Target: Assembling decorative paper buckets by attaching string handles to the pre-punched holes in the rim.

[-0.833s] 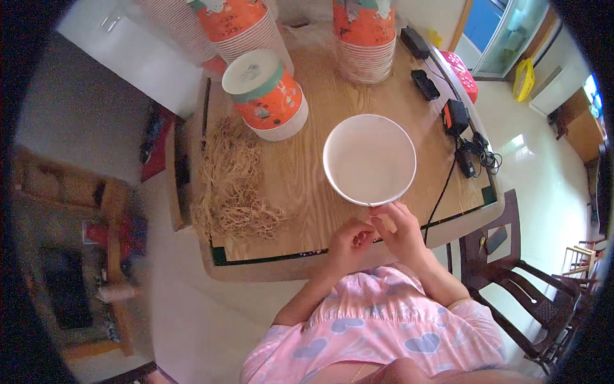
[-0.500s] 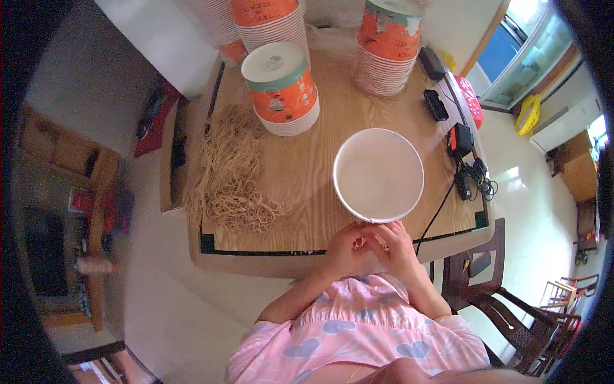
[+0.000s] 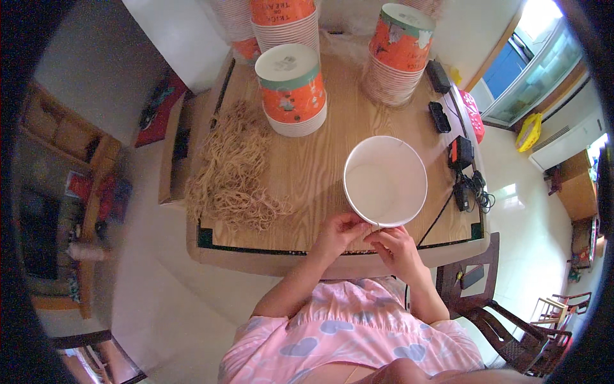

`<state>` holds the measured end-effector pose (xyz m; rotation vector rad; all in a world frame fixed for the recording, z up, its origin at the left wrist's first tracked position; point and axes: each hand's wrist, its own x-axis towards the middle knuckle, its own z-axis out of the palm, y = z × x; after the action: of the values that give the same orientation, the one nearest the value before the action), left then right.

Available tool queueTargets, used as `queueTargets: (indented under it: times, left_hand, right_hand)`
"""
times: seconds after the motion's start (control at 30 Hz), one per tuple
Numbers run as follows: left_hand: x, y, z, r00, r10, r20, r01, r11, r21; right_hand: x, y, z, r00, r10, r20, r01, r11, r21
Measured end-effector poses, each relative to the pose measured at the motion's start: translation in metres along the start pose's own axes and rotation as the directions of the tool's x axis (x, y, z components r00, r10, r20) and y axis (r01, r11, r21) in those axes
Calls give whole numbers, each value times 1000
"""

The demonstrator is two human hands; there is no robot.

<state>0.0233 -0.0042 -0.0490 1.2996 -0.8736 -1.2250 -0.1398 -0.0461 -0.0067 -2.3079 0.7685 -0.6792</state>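
Note:
A white paper cup (image 3: 385, 180) stands mouth up on the wooden table (image 3: 320, 173), near its front edge. My left hand (image 3: 339, 233) and my right hand (image 3: 394, 249) meet at the cup's near rim. The fingertips of both are pinched against that rim. Whether a thin band lies between the fingers is too small to tell. A loose pile of tan rubber bands (image 3: 233, 169) lies on the table to the left of my hands.
Stacks of orange paper cups stand at the back: one with a lid (image 3: 291, 89), one behind it (image 3: 281, 22), one at the right (image 3: 400, 54). Black devices with cables (image 3: 462, 160) lie along the right edge. A dark wooden chair (image 3: 495, 307) stands at my right.
Both hands stay pinched at the cup's near rim. The fingertips have drawn slightly apart along the rim. The view has shifted a little.

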Motion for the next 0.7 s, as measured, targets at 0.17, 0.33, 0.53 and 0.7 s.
queueTargets:
  times: [0.17, 0.33, 0.53, 0.7]
  left_hand:
    - [-4, 16, 5, 963, -218, 158, 242, 957, -157]
    - [1, 3, 13, 993, -89, 75, 101, 979, -178]
    - [-2, -3, 7, 975, -153, 160, 179, 970, -162]
    - [-5, -4, 13, 971, -155, 181, 184, 970, -158]
  right_hand:
    - [-3, 5, -15, 1000, -20, 15, 21, 998, -58]
    - [-5, 5, -27, 983, 1, 186, 18, 995, -98]
    - [-6, -5, -91, 960, 189, 205, -64, 865, -498]
    - [53, -29, -91, 1000, 14, 12, -5, 837, -547]
